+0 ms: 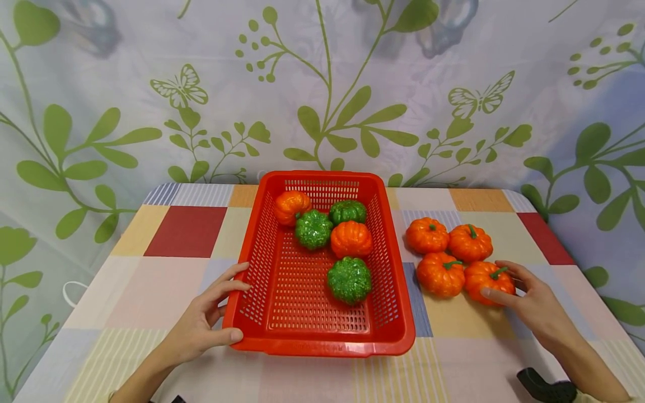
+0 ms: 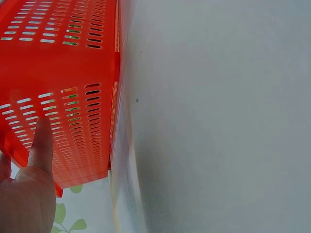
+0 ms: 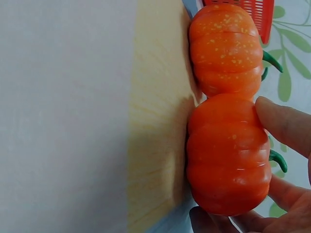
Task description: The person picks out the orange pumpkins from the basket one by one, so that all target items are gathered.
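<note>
A red plastic basket [image 1: 322, 347] with slotted walls stands on the table. My left hand [image 1: 204, 316] holds its near left edge: fingertips lie over the left rim and the thumb is at the front corner. In the left wrist view, one finger [image 2: 42, 145] extends along the basket's outer wall [image 2: 53, 63]. My right hand [image 1: 536, 305] has its thumb and fingers around an orange toy pumpkin [image 1: 485, 280] with a green stem. In the right wrist view, the thumb is on the upper side of that pumpkin [image 3: 228, 155], with fingertips below it; it still sits on the cloth.
Beside the held pumpkin cluster three more orange pumpkins [image 1: 440, 274]. Inside the basket lie two orange pumpkins [image 1: 351, 239] and three glittery green ones [image 1: 349, 281]. A patchwork cloth [image 1: 136, 296] covers the table, and a leaf-patterned curtain [image 1: 227, 101] hangs behind it.
</note>
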`<state>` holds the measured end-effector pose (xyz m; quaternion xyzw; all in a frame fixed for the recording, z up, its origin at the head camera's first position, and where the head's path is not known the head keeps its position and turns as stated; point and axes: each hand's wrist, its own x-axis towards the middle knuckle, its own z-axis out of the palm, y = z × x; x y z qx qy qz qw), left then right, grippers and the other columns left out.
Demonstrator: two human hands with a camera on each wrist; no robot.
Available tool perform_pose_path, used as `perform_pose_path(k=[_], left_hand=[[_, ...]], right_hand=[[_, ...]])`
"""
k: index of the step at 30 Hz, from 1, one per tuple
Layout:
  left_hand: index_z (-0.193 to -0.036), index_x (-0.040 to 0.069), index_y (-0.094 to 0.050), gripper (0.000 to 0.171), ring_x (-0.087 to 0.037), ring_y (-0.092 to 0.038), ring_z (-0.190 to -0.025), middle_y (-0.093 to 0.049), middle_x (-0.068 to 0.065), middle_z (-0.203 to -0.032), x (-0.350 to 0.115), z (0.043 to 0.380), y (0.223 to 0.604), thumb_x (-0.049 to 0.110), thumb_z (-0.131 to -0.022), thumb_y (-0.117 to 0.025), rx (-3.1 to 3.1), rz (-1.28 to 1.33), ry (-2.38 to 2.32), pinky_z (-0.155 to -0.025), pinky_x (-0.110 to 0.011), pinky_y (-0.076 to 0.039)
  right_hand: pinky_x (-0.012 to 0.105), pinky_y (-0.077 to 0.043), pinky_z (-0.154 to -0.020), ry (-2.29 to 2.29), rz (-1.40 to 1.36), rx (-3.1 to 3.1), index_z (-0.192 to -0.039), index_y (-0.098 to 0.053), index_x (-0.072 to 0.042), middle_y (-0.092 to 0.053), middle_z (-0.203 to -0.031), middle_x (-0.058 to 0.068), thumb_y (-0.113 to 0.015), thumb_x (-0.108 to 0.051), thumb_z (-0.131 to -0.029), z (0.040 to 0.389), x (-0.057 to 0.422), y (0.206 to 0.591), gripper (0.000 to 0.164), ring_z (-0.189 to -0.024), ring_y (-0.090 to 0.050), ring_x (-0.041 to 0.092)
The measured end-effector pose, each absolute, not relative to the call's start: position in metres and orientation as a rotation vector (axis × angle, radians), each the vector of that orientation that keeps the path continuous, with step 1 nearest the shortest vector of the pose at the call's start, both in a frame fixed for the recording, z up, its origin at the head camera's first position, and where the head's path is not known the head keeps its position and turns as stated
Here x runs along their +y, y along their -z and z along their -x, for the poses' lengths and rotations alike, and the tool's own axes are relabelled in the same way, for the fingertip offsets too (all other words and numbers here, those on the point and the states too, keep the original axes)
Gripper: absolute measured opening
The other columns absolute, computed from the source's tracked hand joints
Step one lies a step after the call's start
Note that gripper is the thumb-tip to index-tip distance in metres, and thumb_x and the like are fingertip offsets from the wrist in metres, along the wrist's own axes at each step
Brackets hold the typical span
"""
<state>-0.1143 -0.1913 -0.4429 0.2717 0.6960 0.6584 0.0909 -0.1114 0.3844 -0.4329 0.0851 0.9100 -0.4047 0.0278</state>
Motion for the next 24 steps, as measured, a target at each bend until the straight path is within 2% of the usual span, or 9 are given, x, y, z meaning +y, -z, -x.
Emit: perform_pose_path(k=[6, 9, 19, 24], left_hand=[[-0.134, -0.003, -0.049, 0.058, -0.020, -0.038, -0.134, -0.020, -0.011, -0.160, -0.1913, 0.1142, 0.4427, -0.008, -0.080, -0.070, 2.073, -0.798, -1.953, -0.086, -0.043, -0.056], [-0.133, -0.003, -0.049, 0.058, -0.021, -0.038, -0.134, -0.020, -0.012, -0.160, -0.1913, 0.1142, 0.4430, -0.008, -0.080, -0.070, 2.071, -0.803, -1.954, -0.085, -0.043, -0.056], [-0.133, -0.004, -0.048, 0.058, -0.021, -0.038, -0.134, -0.019, -0.012, -0.160, -0.1910, 0.1138, 0.4425, -0.009, -0.080, -0.070, 2.066, -0.807, -1.958, -0.085, -0.043, -0.056], [-0.133, -0.004, -0.048, 0.059, -0.021, -0.037, -0.134, -0.020, -0.011, -0.160, -0.1902, 0.1137, 0.4417, -0.009, -0.079, -0.070, 2.070, -0.807, -1.956, -0.086, -0.043, -0.056]], right_hand=[[0.013, -0.035, -0.072, 1.229, -0.240, 2.829, -0.145, -0.038, 0.001, -0.045, -0.136, 0.024, -0.072, -0.030, -0.091, 0.1127, 0.3868, 0.4343, 0.070, -0.103, -0.041, 0.006], [0.012, -0.035, -0.071, 1.227, -0.244, 2.823, -0.145, -0.038, 0.001, -0.045, -0.136, 0.025, -0.071, -0.030, -0.092, 0.1127, 0.3877, 0.4348, 0.070, -0.101, -0.039, 0.000], [0.010, -0.034, -0.071, 1.245, -0.255, 2.798, -0.146, -0.035, 0.002, -0.041, -0.140, 0.028, -0.070, -0.031, -0.092, 0.1125, 0.3890, 0.4359, 0.072, -0.103, -0.038, 0.001], [0.013, -0.035, -0.072, 1.233, -0.263, 2.796, -0.147, -0.035, 0.001, -0.040, -0.141, 0.028, -0.070, -0.032, -0.093, 0.1124, 0.3888, 0.4355, 0.072, -0.109, -0.041, 0.013]])
